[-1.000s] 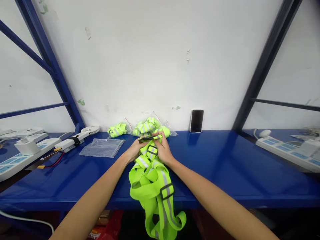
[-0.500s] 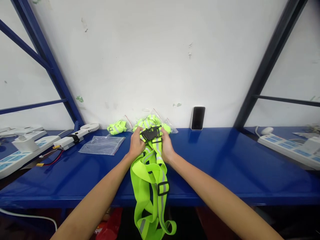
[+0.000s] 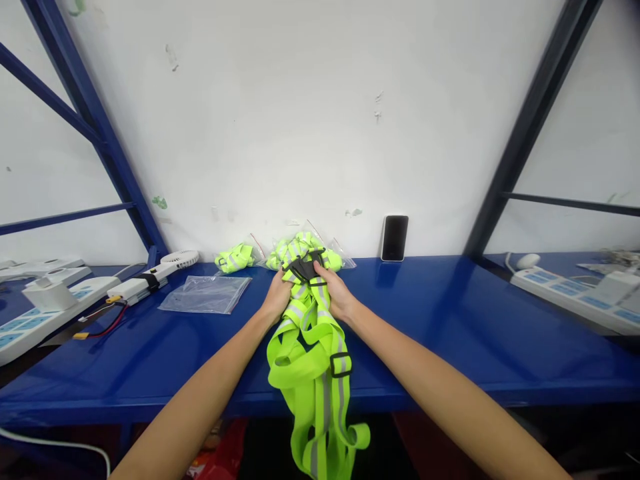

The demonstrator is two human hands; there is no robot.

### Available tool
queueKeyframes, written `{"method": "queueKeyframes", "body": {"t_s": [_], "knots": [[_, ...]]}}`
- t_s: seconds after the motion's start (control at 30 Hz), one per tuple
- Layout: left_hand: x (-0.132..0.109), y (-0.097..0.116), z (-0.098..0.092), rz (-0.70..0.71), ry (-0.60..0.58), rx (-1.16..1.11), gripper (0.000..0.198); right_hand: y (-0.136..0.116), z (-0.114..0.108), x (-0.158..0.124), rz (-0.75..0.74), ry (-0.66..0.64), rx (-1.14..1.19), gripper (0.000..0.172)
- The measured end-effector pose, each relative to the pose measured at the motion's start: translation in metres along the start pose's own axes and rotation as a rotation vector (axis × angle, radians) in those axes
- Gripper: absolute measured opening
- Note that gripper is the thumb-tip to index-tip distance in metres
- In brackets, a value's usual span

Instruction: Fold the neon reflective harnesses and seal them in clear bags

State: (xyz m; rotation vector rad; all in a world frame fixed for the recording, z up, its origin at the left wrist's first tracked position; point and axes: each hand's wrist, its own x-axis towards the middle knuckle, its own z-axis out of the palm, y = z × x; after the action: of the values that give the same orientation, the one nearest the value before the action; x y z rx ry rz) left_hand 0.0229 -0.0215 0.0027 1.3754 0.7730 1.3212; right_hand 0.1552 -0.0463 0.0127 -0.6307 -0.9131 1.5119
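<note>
A neon-yellow reflective strap vest (image 3: 313, 363) with grey stripes and black buckles lies on the blue shelf (image 3: 440, 333) and hangs over its front edge. My left hand (image 3: 279, 293) and my right hand (image 3: 334, 288) both grip its upper end, fingers closed around the black buckle piece (image 3: 303, 269). Just behind my hands lie bagged folded vests (image 3: 295, 250) and a smaller bagged vest (image 3: 234, 257) against the wall.
An empty clear plastic bag (image 3: 206, 294) lies left of my hands. A white handheld fan (image 3: 150, 273), wires and power strips (image 3: 35, 313) are at the far left. A black phone (image 3: 394, 237) leans on the wall. Another power strip (image 3: 575, 293) sits right.
The vest end with the buckle was lifted between my hands half a second ago; it now sits lower, near the shelf, and the hanging straps have shifted.
</note>
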Motion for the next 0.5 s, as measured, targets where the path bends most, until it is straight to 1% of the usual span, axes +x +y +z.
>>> {"method": "queueKeyframes", "body": {"t_s": [0.1, 0.27, 0.33, 0.4, 0.5], "knots": [[-0.004, -0.002, 0.009, -0.064, 0.091, -0.117, 0.054, -0.001, 0.001, 0.002, -0.004, -0.008, -0.012, 0.044], [-0.007, 0.002, 0.010, -0.132, 0.085, -0.194, 0.055, 0.001, -0.001, 0.004, -0.035, 0.023, -0.025, 0.049], [-0.009, 0.003, 0.008, -0.100, 0.067, -0.188, 0.053, 0.001, -0.002, 0.004, -0.029, 0.054, -0.005, 0.048], [-0.011, 0.004, 0.006, -0.019, 0.024, -0.148, 0.052, -0.001, -0.004, 0.004, -0.035, 0.109, 0.027, 0.047], [-0.014, 0.004, 0.005, 0.098, -0.035, 0.017, 0.053, -0.006, -0.007, 0.004, -0.096, 0.205, 0.058, 0.045]]}}
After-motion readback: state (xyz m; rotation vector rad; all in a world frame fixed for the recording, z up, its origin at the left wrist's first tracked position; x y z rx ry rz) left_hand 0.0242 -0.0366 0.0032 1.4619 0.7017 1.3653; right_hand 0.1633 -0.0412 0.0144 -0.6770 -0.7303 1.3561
